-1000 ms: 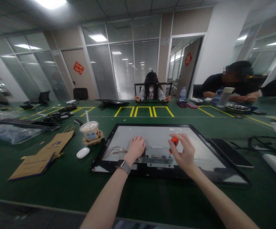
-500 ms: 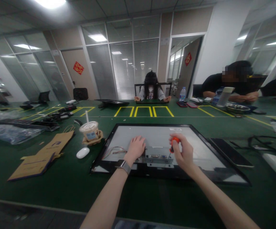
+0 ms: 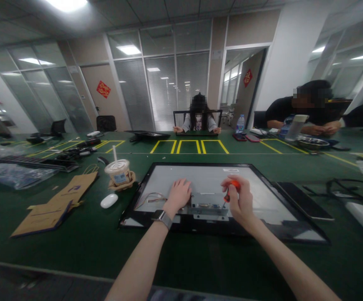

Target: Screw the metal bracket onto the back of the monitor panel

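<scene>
A display panel (image 3: 206, 177) with a black frame and a grey back lies flat on the green table in front of me. At its near side sits a metal bracket (image 3: 209, 200) with connector ports. My left hand (image 3: 179, 194) rests flat with fingers stretched out on the panel, just left of the bracket. In my right hand (image 3: 241, 200) is an orange-and-black screwdriver (image 3: 228, 195), gripped by its handle. The screwdriver slants down, with its tip at the bracket's right end; the exact contact point is too small to tell. Thin wires (image 3: 152, 197) lie left of my left hand.
Left of the panel are a drink cup (image 3: 118, 173), a white mouse (image 3: 109, 201) and a brown paper bag (image 3: 59, 205). A dark phone-like slab (image 3: 303, 200) and black cables lie to the right. A person opposite holds a black frame (image 3: 198, 112); others sit at right.
My right hand has shifted slightly and the screwdriver handle leans a little more to the right. My left hand stays put. The person opposite has moved the black frame slightly left.
</scene>
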`<state>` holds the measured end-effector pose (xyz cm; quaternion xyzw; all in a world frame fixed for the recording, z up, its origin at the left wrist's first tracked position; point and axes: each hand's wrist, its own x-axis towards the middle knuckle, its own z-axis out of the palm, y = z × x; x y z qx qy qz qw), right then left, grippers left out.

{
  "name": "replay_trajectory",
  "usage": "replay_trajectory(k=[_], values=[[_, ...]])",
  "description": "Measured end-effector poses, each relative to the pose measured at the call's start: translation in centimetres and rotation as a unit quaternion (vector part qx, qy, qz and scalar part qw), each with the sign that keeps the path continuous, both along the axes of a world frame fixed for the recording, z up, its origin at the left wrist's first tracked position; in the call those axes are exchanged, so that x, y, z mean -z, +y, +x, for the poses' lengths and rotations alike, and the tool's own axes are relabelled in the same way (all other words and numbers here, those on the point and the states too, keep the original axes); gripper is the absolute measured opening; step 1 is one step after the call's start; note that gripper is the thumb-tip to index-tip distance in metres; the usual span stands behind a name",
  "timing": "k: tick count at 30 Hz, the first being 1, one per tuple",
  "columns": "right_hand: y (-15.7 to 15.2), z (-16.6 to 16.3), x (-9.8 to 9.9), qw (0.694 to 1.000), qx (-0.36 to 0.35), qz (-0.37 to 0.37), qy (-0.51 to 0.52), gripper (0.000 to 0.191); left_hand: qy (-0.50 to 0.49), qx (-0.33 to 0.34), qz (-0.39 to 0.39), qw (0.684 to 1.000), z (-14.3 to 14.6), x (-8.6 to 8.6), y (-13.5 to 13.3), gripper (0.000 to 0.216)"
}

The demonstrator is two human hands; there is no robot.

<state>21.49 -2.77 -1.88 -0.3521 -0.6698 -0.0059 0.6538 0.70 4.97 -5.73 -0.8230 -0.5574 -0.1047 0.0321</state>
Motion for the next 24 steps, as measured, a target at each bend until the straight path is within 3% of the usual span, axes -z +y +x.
replay_trajectory(k=[4,11,24], values=[[-0.1,0.2,-0.6,0.999,0.008,0.003,-0.038,0.013,0.000,0.000,-0.001,1.000,0.0,0.0,0.0,0.041],[-0.8,0.1,-1.8,0.988,0.074,0.118,-0.067,0.017,-0.006,-0.001,-0.007,1.000,0.1,-0.2,-0.1,0.042],[0.1,0.5,-0.6,0.998,0.043,0.049,-0.022,0.024,0.002,0.000,-0.012,1.000,0.0,-0.3,-0.2,0.042]])
